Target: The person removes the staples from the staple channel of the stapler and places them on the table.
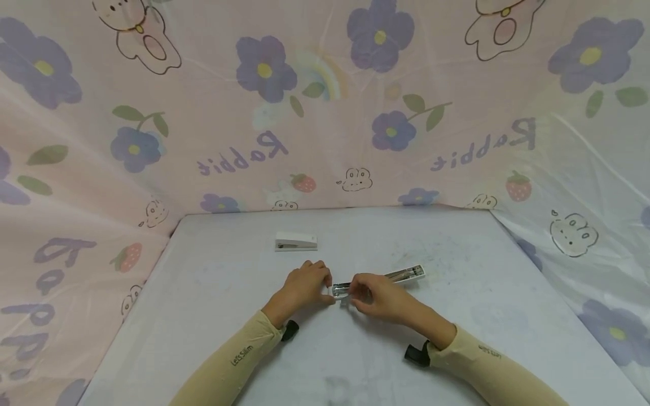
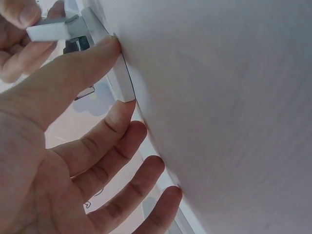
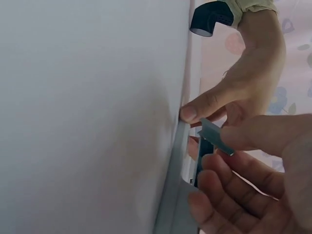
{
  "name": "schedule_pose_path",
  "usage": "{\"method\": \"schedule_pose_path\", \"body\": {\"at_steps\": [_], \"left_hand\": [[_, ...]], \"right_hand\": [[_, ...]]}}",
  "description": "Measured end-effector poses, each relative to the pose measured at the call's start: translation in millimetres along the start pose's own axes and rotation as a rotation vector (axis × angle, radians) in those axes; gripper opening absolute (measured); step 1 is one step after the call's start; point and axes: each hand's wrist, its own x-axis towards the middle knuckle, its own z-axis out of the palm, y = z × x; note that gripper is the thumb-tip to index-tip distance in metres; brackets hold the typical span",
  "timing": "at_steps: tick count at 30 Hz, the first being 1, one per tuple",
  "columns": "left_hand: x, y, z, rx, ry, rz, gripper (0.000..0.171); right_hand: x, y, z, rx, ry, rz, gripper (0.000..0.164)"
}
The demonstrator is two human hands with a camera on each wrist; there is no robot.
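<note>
Nearest, two tan sleeves [image 1: 228,361] are reaching in over the worktop [image 1: 218,265], whose near edge is running out of view. Two black wrist cameras [image 1: 290,331] are sitting at the cuffs, one on each arm.

Two hands are working close together. The left hand [image 1: 307,285] is steadying the near-left end of the open stapler [image 1: 406,274]: thumb and first finger are nearly closing, gripping that end between them, while its other fingers [image 2: 127,192] are spreading loosely, tips by the worktop. The right hand [image 1: 383,299] is pinching one small pale piece [image 3: 216,136] between thumb and fingers [image 3: 224,187], the gap closing down to the piece's thickness; whether the piece is joining the stapler cannot be told.

The open stapler is lying unfolded on the worktop, slanting away to the right, its far end showing beyond the right hand. A wide stretch of worktop is separating that end from the right edge, and a similar stretch is lying between the left hand and the left edge.

Farther off, one closed stapler [image 1: 296,242] is resting lengthwise, left to right, apart from both hands and nearer the far edge. That makes two staplers in all.

At the back, the far edge is meeting a printed curtain [image 1: 325,124], which is showing two mirrored "Rabbit" words and rising along both sides.
</note>
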Motion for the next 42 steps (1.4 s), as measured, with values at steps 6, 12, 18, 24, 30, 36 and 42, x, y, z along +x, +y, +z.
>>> {"method": "schedule_pose_path", "body": {"at_steps": [6, 12, 18, 24, 30, 36, 42], "left_hand": [[1.8, -0.4, 2.4, -0.002, -0.008, -0.015, 0.034], [4.2, -2.2, 4.9, 0.009, -0.005, -0.021, 0.035], [5.3, -3.2, 5.1, -0.006, -0.006, -0.025, 0.034], [5.7, -3.9, 5.7, -0.005, -0.012, -0.032, 0.035], [5.2, -3.6, 5.1, -0.014, -0.019, -0.033, 0.034], [4.6, -3.1, 3.3, -0.008, -0.011, -0.026, 0.034], [4.8, -3.1, 3.3, -0.008, -0.012, -0.018, 0.034]], "right_hand": [[-3.1, 4.0, 2.2, 0.055, -0.068, 0.034, 0.012], [-4.4, 2.2, 0.3, 0.027, -0.124, 0.070, 0.012], [-5.9, 2.0, -3.2, -0.041, -0.157, 0.087, 0.012], [-7.3, 0.9, -3.4, -0.109, -0.167, 0.065, 0.015], [-8.0, -1.4, -3.2, -0.128, -0.161, 0.050, 0.017], [-7.3, -4.5, -3.6, -0.121, -0.174, 0.082, 0.017], [-8.0, -5.6, -4.6, -0.116, -0.179, 0.083, 0.016]]}}
